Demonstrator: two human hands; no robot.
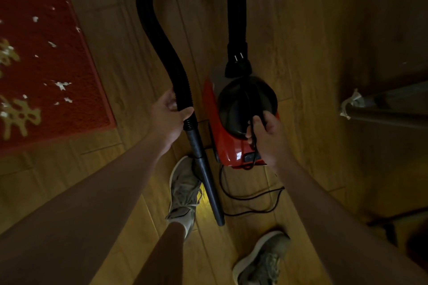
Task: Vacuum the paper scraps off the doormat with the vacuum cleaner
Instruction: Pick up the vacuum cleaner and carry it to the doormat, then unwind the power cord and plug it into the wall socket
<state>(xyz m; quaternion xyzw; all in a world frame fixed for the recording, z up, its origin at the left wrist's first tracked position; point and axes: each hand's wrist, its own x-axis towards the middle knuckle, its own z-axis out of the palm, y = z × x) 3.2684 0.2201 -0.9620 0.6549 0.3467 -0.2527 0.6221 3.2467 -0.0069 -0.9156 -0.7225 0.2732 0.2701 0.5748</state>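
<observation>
A red doormat [46, 65] with gold patterns lies on the left, dotted with several white paper scraps [62, 85]. The red and black vacuum cleaner [228, 136] hangs above the wooden floor in the middle. My left hand [168, 114] grips its black ribbed hose [159, 37] just above the rigid nozzle tube [206, 176], which points down toward my feet. My right hand [266, 136] holds the vacuum body's black top, with the thin power cord [252, 196] between its fingers. The plug [238, 56] sits near the hose joint.
Wooden plank floor [301, 30] all around. My two grey sneakers [185, 190] stand below the vacuum. The cord loops loosely on the floor by my feet. A dark furniture leg with a pale wrap [352, 102] juts in at right.
</observation>
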